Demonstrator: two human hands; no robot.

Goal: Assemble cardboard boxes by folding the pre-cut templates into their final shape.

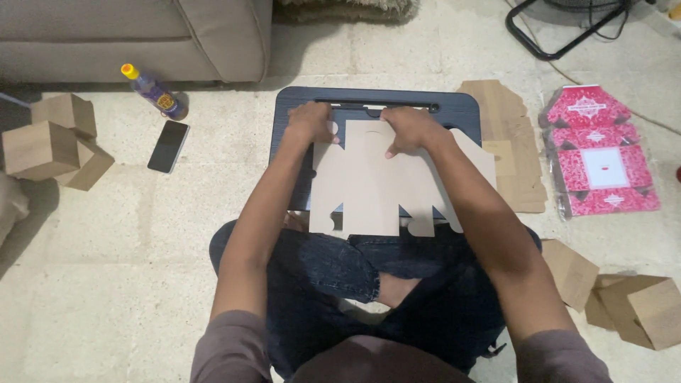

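Flat cardboard box blank [376, 181] lies on dark lap tabletop [298, 106]. Left hand [310, 119] and right hand [408, 131] press the blank's far edge, fingers [391, 150] curled down, gripping nothing. Phone [168, 145] left of tabletop; red packs [599, 152] right.

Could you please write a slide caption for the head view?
Both hands, left and right, press a flat cardboard box blank on a dark lap tray, seated on the floor.
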